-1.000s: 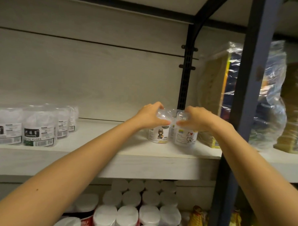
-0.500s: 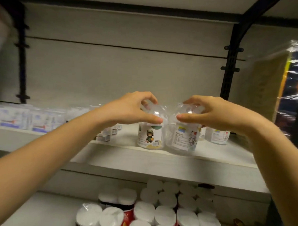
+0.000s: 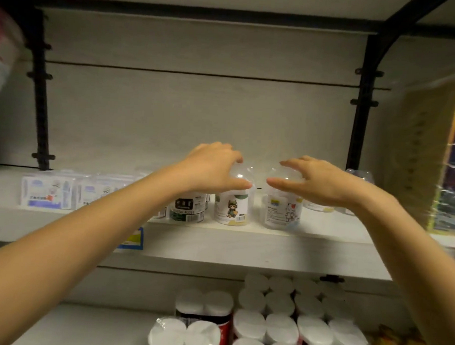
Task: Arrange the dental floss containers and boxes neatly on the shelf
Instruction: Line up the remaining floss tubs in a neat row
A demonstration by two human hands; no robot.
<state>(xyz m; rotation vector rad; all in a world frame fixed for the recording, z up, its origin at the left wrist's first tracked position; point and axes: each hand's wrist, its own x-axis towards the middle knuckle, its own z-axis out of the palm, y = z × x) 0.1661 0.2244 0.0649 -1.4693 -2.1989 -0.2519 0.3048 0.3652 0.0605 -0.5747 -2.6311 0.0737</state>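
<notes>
Both tubs now stand mid-frame on the white shelf point(image 3: 244, 247): your left hand point(image 3: 211, 169) still grips the clear-domed girl-label tub point(image 3: 232, 210), your right hand point(image 3: 318, 183) spreads loose over the clear-domed cat-label tub point(image 3: 282, 215), nearly released.

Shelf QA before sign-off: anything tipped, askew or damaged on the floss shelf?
Nothing stands out. The girl-label container and cat-label container stand upright under the left hand and right hand; the boxes sit in a row.
</notes>
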